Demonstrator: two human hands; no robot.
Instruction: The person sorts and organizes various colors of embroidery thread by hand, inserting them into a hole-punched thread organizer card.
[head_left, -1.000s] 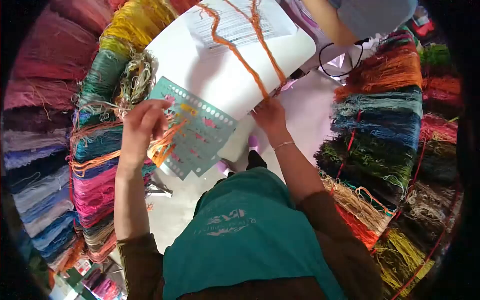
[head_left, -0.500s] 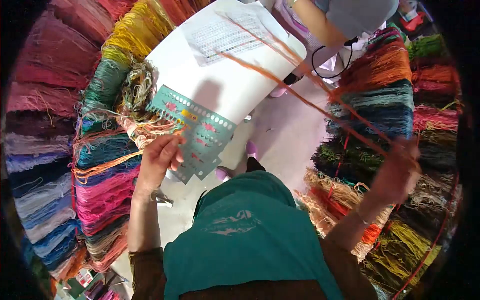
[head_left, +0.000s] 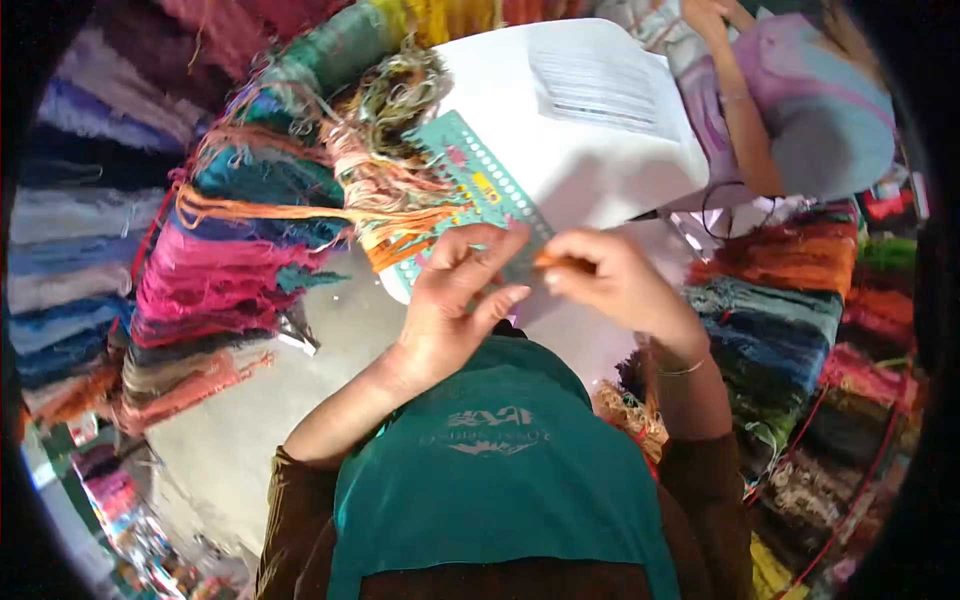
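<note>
My left hand [head_left: 450, 295] hovers in front of the teal card, thumb and fingers apart, with nothing visible in it. Close beside it, my right hand [head_left: 625, 285] pinches a short bit of orange yarn [head_left: 562, 262] between thumb and fingers. The teal card [head_left: 455, 135] has rows of holes and floral pictures, and lies on the white table [head_left: 500, 75]. Peach and orange strands [head_left: 395, 210] hang along the card's left edge. A long orange hank [head_left: 280, 211] stretches left from there over the hanging yarns.
A printed sheet [head_left: 600, 85] lies on the table. Another person's arm [head_left: 740, 110] shows at the upper right. Coloured yarn hanks hang on both sides, pink [head_left: 215, 285] at left and blue [head_left: 775, 330] at right. A green apron [head_left: 490, 460] covers my front.
My right hand has come in from the far right to beside my left hand; the long orange strands it held out no longer show stretched. My left hand has moved right and spread its fingers.
</note>
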